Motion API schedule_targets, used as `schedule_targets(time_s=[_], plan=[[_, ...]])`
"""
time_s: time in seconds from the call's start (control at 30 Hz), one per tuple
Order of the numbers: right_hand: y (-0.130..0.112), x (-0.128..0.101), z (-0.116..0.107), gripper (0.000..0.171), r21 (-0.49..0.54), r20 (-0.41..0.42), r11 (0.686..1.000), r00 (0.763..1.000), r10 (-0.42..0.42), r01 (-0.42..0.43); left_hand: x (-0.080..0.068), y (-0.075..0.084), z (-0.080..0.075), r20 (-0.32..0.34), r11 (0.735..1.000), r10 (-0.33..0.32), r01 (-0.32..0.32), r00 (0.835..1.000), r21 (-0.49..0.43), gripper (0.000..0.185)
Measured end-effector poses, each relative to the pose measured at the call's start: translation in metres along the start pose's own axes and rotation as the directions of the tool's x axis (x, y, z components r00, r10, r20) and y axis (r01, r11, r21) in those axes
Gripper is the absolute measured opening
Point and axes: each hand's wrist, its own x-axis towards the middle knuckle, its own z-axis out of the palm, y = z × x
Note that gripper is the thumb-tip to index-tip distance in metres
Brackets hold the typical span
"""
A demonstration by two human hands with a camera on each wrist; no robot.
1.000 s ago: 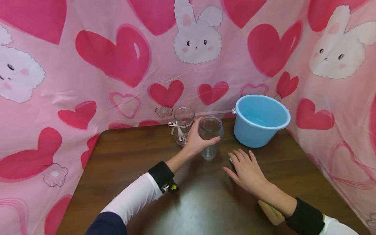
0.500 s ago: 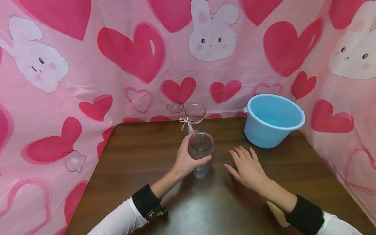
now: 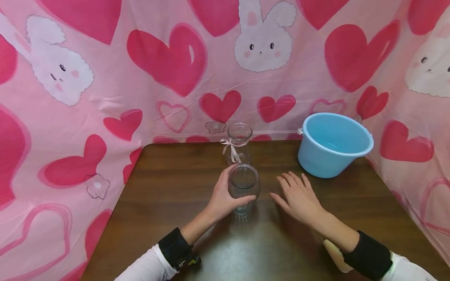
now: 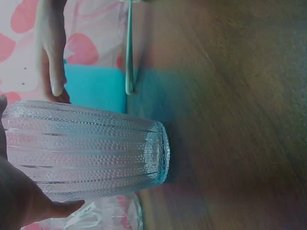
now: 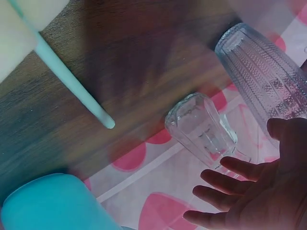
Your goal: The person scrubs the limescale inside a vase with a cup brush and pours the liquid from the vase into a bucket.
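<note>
My left hand (image 3: 223, 197) grips a tall ribbed glass vase (image 4: 91, 148), thumb on the near side and fingers round the far side. The vase stands upright over the table, its base right at the wood. Behind it is a smaller glass jar (image 3: 246, 154) with a pale ribbon bow at its neck. My right hand (image 3: 299, 199) hovers palm down to the right of the vase, fingers spread and holding nothing. Beneath the right forearm lies a cream-coloured, flower-like thing (image 3: 335, 255) with a long green stem (image 5: 72, 81); the arm hides part of it.
A light blue bucket (image 3: 334, 148) stands at the table's back right. The brown wooden table (image 3: 168, 175) meets a pink cloth (image 3: 218, 82) with hearts and rabbits, which hangs along the back and both sides.
The left hand has brought the glass vase from beside the ribboned jar toward the front of the table. The right hand has hardly moved. The head view has shifted slightly.
</note>
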Motion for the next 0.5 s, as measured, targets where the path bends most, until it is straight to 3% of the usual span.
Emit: schedule_targets(time_s=[0.5], plan=[[-0.0005, -0.0034, 0.0006, 0.061, 0.031, 0.002, 0.999, 1.000, -0.010, 0.010, -0.0024, -0.0006, -0.0015, 0.037, 0.998, -0.057, 0.056, 0.998, 0.006, 0.102]])
